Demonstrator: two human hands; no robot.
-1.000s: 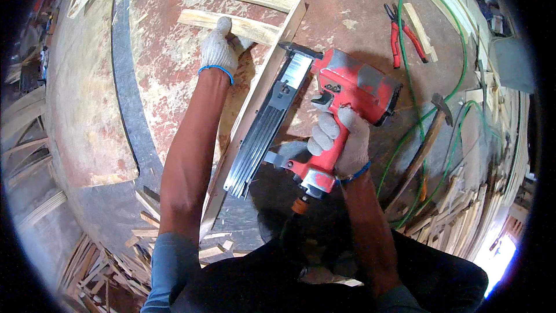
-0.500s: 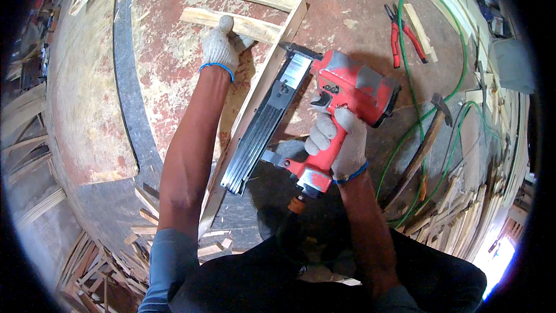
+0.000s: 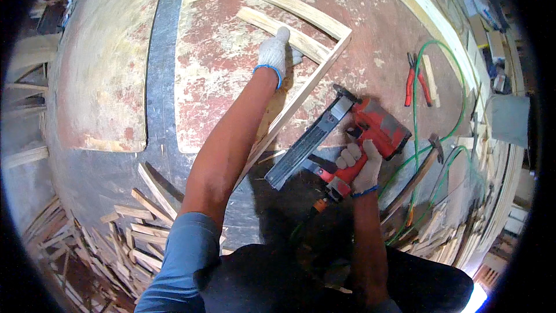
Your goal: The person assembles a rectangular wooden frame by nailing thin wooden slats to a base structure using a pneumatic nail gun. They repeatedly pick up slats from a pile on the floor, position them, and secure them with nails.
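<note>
Worn red-painted worktable (image 3: 220, 64) fills the head view, offcuts piled at its near edge. Slat frame (image 3: 301, 90) lies mid-table. Left hand (image 3: 274, 53) presses flat on a cross slat, fingers together. Right hand (image 3: 360, 169) is wrapped around the red nail gun (image 3: 341, 139), nose at the frame's long rail. Risk: frame shifts under recoil, nail exits sideways near the left hand. Green hose (image 3: 431, 110) right of the frame could snag.

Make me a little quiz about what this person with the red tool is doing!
1. True or false: the left hand presses on a wooden slat.
2. What does the right hand grip? A) hammer B) red nail gun C) pliers
3. Fill in: the red-handled pliers lie beside a green ____.

Key: 1 true. 2 B, the red nail gun. 3 hose.
</note>
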